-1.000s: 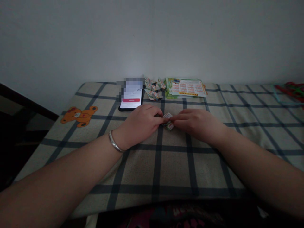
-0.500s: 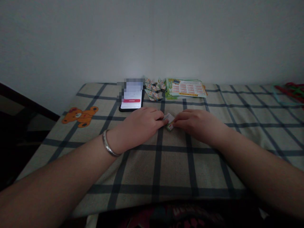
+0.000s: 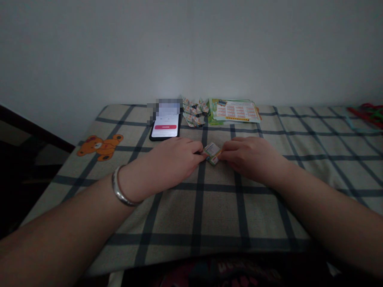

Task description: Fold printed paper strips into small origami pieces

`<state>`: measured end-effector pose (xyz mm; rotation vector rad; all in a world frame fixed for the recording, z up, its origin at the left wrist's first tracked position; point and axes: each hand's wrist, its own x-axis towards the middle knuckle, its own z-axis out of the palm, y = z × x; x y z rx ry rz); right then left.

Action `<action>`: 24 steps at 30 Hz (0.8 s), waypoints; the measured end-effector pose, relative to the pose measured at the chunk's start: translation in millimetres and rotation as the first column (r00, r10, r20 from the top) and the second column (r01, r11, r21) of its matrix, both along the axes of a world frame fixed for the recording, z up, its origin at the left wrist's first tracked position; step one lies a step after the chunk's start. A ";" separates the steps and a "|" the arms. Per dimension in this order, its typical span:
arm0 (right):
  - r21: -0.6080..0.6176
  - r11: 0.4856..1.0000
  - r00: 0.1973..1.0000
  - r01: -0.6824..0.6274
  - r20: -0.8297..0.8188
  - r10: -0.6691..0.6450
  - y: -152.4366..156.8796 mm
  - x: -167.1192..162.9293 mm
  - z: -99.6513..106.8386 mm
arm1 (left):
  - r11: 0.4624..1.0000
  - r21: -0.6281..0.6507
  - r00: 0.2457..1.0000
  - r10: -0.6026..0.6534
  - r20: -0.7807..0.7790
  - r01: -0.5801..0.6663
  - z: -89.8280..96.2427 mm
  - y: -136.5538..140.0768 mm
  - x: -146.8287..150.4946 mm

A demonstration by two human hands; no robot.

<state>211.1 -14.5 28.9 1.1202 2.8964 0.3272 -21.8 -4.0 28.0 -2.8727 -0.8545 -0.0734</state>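
A small folded piece of printed paper [image 3: 212, 150], whitish with green and a bit of red, lies on the checked tablecloth [image 3: 218, 215] between my hands. My left hand [image 3: 176, 161] pinches its left corner between thumb and finger. On the opposite side, my right hand [image 3: 249, 157] has its closed fingertips on the paper's right edge. A silver bangle [image 3: 118, 187] circles my left wrist. The undersides of my fingers are hidden.
A lit phone [image 3: 165, 125] lies beyond my left hand. Beside it are several folded paper pieces [image 3: 194, 113], then a stack of printed calendar cards [image 3: 236, 111] against the wall [image 3: 191, 48]. An orange bear figure [image 3: 100, 146] is at left; red and green items [image 3: 369, 113] at far right.
My left hand has shifted slightly left and down, uncovering more of the folded paper; its bangle has slid toward the forearm. My right hand stays almost still.
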 end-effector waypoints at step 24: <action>-0.025 0.997 0.956 -0.067 -0.286 0.057 10.7 -10.1 -24.3 | 1.000 -0.005 1.000 0.007 0.002 -0.007 -2.2 -4.8 1.4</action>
